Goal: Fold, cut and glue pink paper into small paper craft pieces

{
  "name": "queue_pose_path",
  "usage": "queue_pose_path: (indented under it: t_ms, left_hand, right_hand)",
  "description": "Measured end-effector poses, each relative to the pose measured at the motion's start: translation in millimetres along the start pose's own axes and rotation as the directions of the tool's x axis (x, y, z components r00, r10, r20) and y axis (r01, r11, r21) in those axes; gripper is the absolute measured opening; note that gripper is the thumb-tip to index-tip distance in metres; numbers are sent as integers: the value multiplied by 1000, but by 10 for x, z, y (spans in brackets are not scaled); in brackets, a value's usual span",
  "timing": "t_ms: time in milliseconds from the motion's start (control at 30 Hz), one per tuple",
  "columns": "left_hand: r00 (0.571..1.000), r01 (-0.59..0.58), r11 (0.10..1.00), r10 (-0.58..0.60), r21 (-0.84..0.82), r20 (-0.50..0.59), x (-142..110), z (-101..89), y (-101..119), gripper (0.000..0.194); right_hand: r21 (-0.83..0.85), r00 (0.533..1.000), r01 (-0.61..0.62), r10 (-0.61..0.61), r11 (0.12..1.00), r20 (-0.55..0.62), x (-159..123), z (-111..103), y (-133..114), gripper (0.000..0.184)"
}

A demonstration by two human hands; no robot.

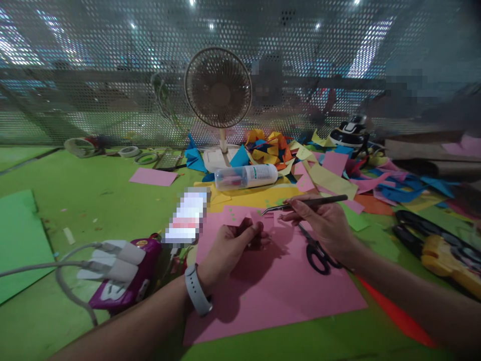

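The tweezers [315,201] were slender and dark, with thin, bent metal tips, and lay slantwise in the right hand [295,205] over the far edge of a large pink sheet [285,296], at 1 o'clock from its middle. Their tips pointed to 9 o'clock, near the left hand [259,233]. The sheet was flat and matte, shadowed under the hands, with tiny green bits [232,214] scattered near its 11 o'clock edge.

The right hand's grip was nearly closed, thumb and fingers pinching the tweezers. The left hand's grip was curled, the thumb bent over towards the fingers at the 11 o'clock part of the sheet; shadow hid whether it was fully pressed together or held anything.

Black-handled scissors [318,256] rested on the sheet at 2 o'clock, partly under the right hand. A bottle [261,175] lay on its side at 12 o'clock, with a small fan [218,93] standing beyond it. At 10 o'clock a lit phone [188,215] lay on the green surface [101,200], and a purple power strip [145,268] with white plugs sat at 9 o'clock
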State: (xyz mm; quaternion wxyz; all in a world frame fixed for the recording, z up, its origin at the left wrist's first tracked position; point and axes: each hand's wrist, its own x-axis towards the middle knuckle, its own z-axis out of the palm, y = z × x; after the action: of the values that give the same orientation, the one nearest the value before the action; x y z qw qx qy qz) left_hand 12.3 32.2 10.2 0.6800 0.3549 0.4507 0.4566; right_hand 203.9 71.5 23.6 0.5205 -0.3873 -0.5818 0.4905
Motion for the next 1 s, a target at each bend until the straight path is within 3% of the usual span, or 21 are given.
queue_pose_path:
  t_ms: [333,1000]
  left_hand:
    - [1000,-17,999,16,51,14,-9,11,-18,21]
    - [1000,-18,997,18,78,0,-19,24,-1,23]
  right_hand:
    - [-108,999,48,-47,993,11,-3,-35,10,18]
    - [-83,997,52,-56,995,-47,-2,-14,-59,24]
